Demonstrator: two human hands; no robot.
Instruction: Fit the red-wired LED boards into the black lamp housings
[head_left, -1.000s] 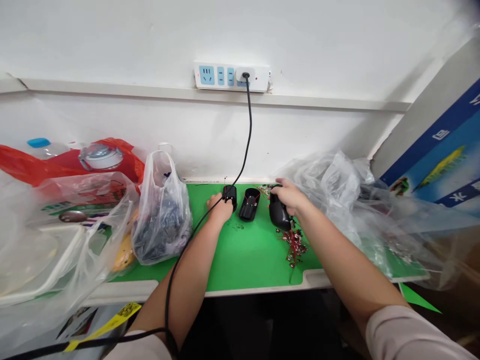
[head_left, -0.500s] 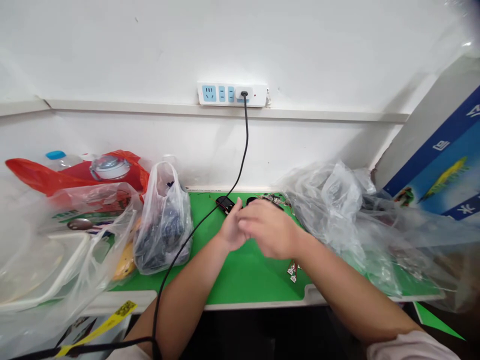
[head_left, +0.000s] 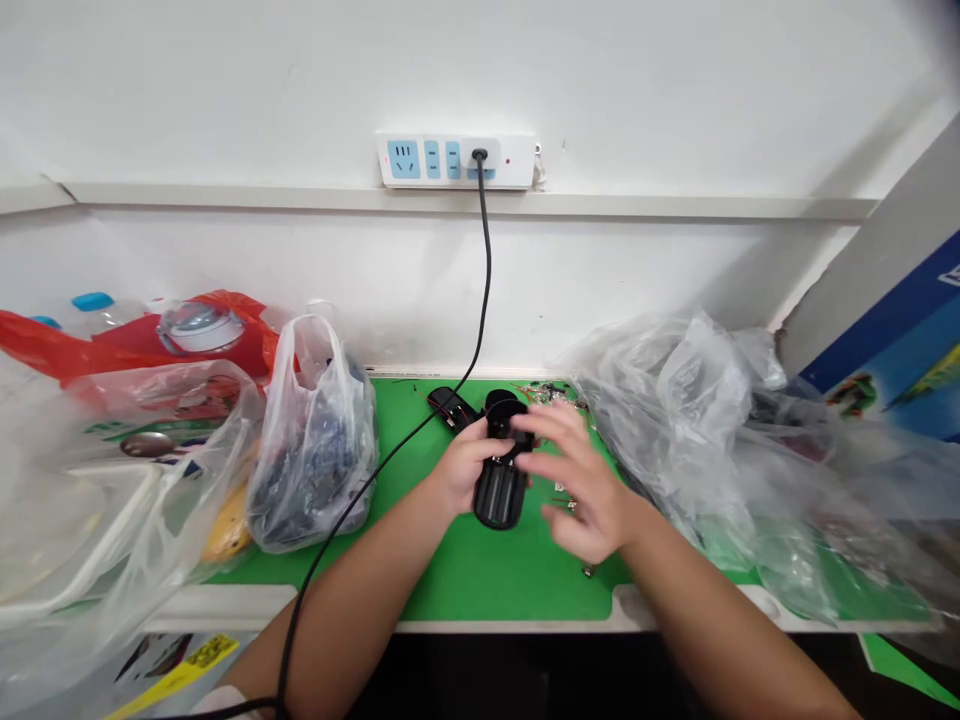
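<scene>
Where left fingers (head_left: 484,449) grip, black casing (head_left: 499,497) — between.

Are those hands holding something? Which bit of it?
Yes: the left grip holds a black plastic shell near its middle. The blurred right grip is close; whether it touches can't be told.
</scene>
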